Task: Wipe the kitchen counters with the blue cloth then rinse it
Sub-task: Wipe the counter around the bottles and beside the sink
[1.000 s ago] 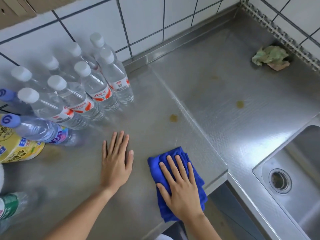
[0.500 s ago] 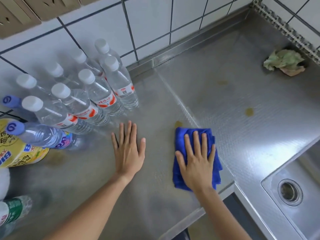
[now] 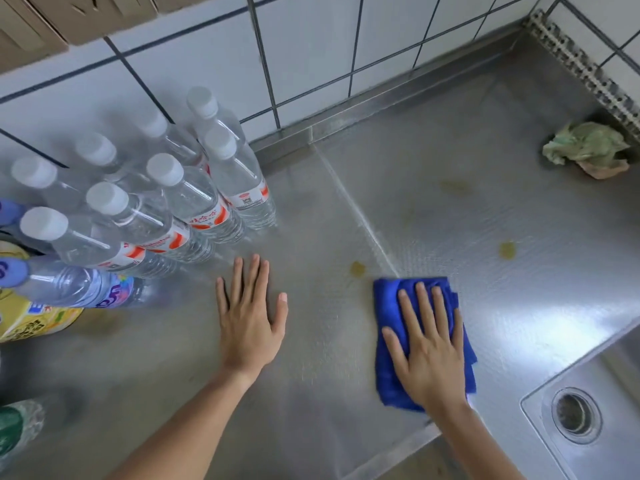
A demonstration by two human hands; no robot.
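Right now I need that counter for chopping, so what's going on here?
A person is wiping the steel counter. The right hand presses a folded blue cloth flat near the front edge, fingers straight, while the left hand rests flat on the bare metal beside the water bottles. Brownish spots show just beyond the cloth and further right, so wiping isn't finished. The sink sits to the right; the cloth hasn't been rinsed yet.

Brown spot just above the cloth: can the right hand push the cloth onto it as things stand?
Probably yes. The right hand lies flat on the cloth, and the spot sits just beyond the cloth's far left corner, with bare counter between them and nothing in the way.
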